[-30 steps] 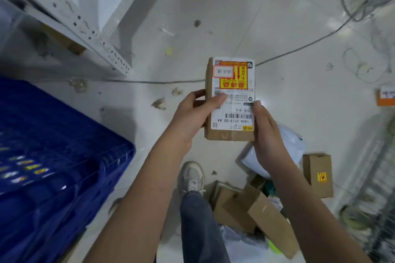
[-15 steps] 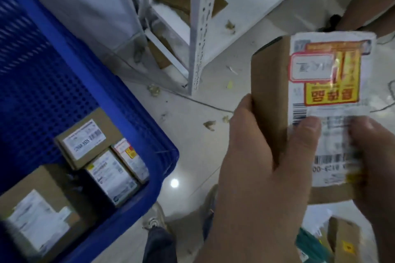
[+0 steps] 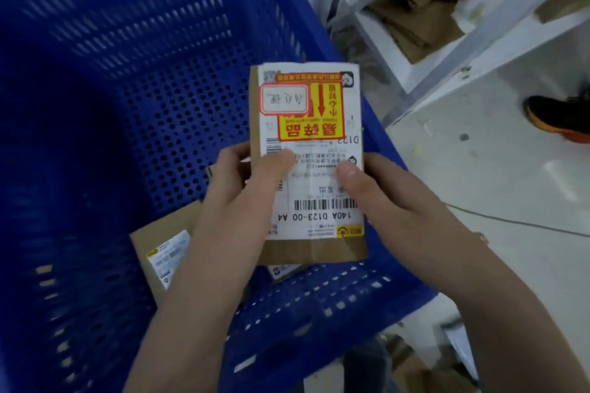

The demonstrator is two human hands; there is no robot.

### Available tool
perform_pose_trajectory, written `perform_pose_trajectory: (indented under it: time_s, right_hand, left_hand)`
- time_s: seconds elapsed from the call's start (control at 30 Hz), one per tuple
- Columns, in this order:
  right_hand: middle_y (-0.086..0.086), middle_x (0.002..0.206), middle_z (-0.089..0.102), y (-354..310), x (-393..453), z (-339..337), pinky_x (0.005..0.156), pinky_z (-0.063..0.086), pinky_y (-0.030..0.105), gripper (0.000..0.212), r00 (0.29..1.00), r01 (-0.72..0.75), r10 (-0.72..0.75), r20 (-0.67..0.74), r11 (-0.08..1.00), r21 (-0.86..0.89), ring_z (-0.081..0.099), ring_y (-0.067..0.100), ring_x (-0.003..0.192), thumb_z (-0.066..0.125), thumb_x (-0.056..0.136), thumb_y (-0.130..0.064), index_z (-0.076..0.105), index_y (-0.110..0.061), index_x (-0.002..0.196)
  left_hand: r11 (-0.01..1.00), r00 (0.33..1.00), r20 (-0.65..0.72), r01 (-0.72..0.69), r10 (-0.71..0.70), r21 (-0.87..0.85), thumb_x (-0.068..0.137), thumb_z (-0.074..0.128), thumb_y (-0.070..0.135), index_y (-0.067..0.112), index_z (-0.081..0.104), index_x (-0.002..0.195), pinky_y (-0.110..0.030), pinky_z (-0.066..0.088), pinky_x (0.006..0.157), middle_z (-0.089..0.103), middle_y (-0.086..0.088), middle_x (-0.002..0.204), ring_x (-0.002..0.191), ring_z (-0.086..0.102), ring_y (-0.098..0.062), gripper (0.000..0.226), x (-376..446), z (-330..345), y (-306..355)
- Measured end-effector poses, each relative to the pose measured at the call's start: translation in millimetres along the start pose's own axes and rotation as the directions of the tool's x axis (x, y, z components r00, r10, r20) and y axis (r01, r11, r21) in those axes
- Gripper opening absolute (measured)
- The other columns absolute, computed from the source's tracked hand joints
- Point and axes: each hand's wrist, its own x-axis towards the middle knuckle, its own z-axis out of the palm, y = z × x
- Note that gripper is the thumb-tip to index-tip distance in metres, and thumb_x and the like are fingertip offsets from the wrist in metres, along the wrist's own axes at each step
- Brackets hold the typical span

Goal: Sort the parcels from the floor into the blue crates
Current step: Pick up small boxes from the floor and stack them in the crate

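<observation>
blue crate (image 3: pixel 134 80) filling the left and middle, perforated walls, near rim low in view. inside the crate, a brown labelled parcel (image 3: pixel 159 260) on the floor of it, partly hidden under the left forearm. above the crate's right half, held cardboard parcel (image 3: pixel 311 150), label face up, yellow and red sticker at its far end, barcode near the close end. left hand (image 3: pixel 242 198) gripping the parcel's left edge, thumb pressed on the label, fingers curled behind. right hand (image 3: pixel 392 204) gripping the right edge, thumb on the label too. right of the crate, white metal shelving (image 3: pixel 453 51) with flattened cardboard, then pale floor (image 3: pixel 498 188) and a black and orange shoe (image 3: pixel 558 115).
</observation>
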Motion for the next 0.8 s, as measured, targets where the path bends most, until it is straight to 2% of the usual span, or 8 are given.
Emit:
perform_pose_trajectory:
  time_s: [0.1,0.2,0.27,0.4,0.53,0.6,0.7,0.8]
  right_hand:
    - [-0.028,0.094,0.069,4.5,21.4,22.8,0.067,0.051,0.008,0.039,0.990,-0.129,0.134,0.037,0.985,-0.115,0.063,-0.013,0.085,0.040,0.081,-0.060,0.058,-0.036,0.106]
    - [-0.024,0.094,0.067,16.5,44.8,32.6,0.070,0.047,0.012,0.027,0.961,-0.268,0.277,0.015,0.941,-0.207,0.064,-0.008,0.085,0.042,0.091,-0.052,0.058,-0.037,0.106]
    - [-0.017,0.101,0.067,24.5,59.2,34.4,0.073,0.047,0.017,0.028,0.929,-0.365,0.371,-0.014,0.905,-0.221,0.064,0.000,0.090,0.046,0.093,-0.047,0.059,-0.032,0.113]
    - [-0.006,0.099,0.070,42.4,79.6,37.0,0.068,0.050,0.024,0.029,0.880,-0.473,0.470,-0.077,0.844,-0.253,0.066,0.010,0.088,0.055,0.090,-0.038,0.061,-0.021,0.114]
    - [-0.013,0.080,0.061,65.9,98.0,44.1,0.056,0.040,0.020,0.010,0.856,-0.501,0.509,-0.088,0.778,-0.377,0.057,0.002,0.073,0.054,0.090,-0.028,0.059,-0.029,0.082]
    - [-0.013,0.077,0.058,77.5,108.6,46.6,0.054,0.039,0.020,0.016,0.827,-0.533,0.555,-0.084,0.730,-0.427,0.055,0.002,0.071,0.054,0.091,-0.024,0.056,-0.029,0.076]
    - [-0.002,0.093,0.063,93.2,120.2,48.3,0.062,0.046,0.025,0.011,0.807,-0.547,0.580,-0.114,0.659,-0.516,0.060,0.014,0.082,0.054,0.090,-0.023,0.060,-0.019,0.099]
    - [0.009,0.117,0.062,110.2,127.9,48.3,0.083,0.051,0.033,0.033,0.789,-0.590,0.578,-0.207,0.620,-0.518,0.060,0.025,0.103,0.056,0.089,-0.024,0.056,-0.009,0.118]
  left_hand:
    - [0.981,0.985,0.067,0.163,-0.157,-0.106,0.080,0.061,0.049,0.037,0.059,0.097,-0.014,0.053,0.052,0.072,0.019,0.081,0.070,0.068,0.005,0.021,10.6,-20.8,-14.7]
    - [0.941,0.944,0.188,0.302,-0.271,-0.156,0.086,0.058,0.043,0.033,0.051,0.097,-0.003,0.039,0.036,0.062,0.020,0.079,0.052,0.058,0.018,0.017,22.6,-27.2,-35.2]
    - [0.932,0.926,0.232,0.336,-0.299,-0.140,0.087,0.057,0.045,0.029,0.046,0.111,-0.004,0.043,0.043,0.058,0.020,0.090,0.060,0.061,0.013,0.031,33.7,-21.6,-49.5]
    - [0.916,0.897,0.259,0.392,-0.359,-0.085,0.084,0.058,0.051,0.020,0.041,0.133,-0.024,0.052,0.081,0.061,0.006,0.121,0.098,0.062,-0.008,0.060,54.7,-8.9,-77.6]
    - [0.905,0.881,0.278,0.418,-0.383,-0.080,0.084,0.062,0.045,0.019,0.045,0.132,-0.017,0.046,0.070,0.061,0.003,0.125,0.091,0.061,-0.005,0.058,71.6,0.9,-105.7]
    - [0.880,0.857,0.291,0.467,-0.426,-0.087,0.085,0.063,0.040,0.021,0.051,0.123,-0.023,0.047,0.080,0.062,0.001,0.125,0.095,0.062,-0.010,0.043,77.3,7.6,-119.5]
    - [0.820,0.809,0.320,0.555,-0.494,-0.137,0.087,0.065,0.029,0.025,0.058,0.101,-0.031,0.049,0.085,0.065,-0.005,0.122,0.094,0.063,-0.016,0.016,83.2,18.7,-133.9]
    - [0.810,0.822,0.219,0.562,-0.526,-0.165,0.082,0.071,0.021,0.016,0.050,0.115,-0.033,0.048,0.085,0.060,-0.007,0.124,0.097,0.059,-0.020,0.039,85.6,33.2,-139.7]
